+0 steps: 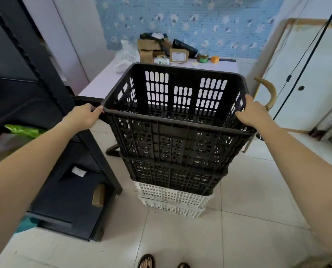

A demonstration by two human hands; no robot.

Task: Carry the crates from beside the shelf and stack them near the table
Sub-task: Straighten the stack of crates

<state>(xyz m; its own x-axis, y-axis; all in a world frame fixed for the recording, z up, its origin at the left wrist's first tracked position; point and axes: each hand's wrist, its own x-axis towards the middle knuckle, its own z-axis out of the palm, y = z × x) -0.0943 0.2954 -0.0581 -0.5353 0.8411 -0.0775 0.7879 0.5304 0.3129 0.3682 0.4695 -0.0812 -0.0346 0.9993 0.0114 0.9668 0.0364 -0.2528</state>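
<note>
A: Top crate, looks?

B: Black plastic top crate (pixel 173 132), rectangular, open-topped, walls flaring out toward a thick rolled rim. Far wall pierced w/ three blocks of rounded vertical slots. Near wall a ribbed grid of small square openings, solid flat panel in the middle. Base slotted too.

A: Where exactly?

B: Topmost on a stack on the floor (pixel 238 238), right in front of the counter (pixel 103 82), beside the black shelf (pixel 45 74) at left. Directly under: second black crate (pixel 173 175), same lattice. Below that: white crates (pixel 171 198), finer mesh, two layers by the look. Can't tell if the top one is fully seated or a touch lifted.

A: Hands?

B: Both grasping the rim. Left hand (pixel 84 117) curled round the near-left corner, fingers over the edge. Right hand (pixel 253 113) clamped on the right-side rim, fingers wrapped down the outside. Arms bare, stretched fwd.

A: Materials round about?

B: Floor: glossy pale square tiles, thin grout lines. Counter: smooth pale top, cluttered at the back w/ cardboard boxes (pixel 148 49), crinkled clear bags (pixel 126 55), small jar (pixel 202 57), orange block (pixel 215 59). Behind it, blue floral wallpaper (pixel 200 20), ribbed texture. Shelf: matte black frame w/ notched upright. Curved wooden handle (pixel 267 89) just right of the crate, behind the right hand. Sandalled feet (pixel 146 261) at the bottom edge.
</note>
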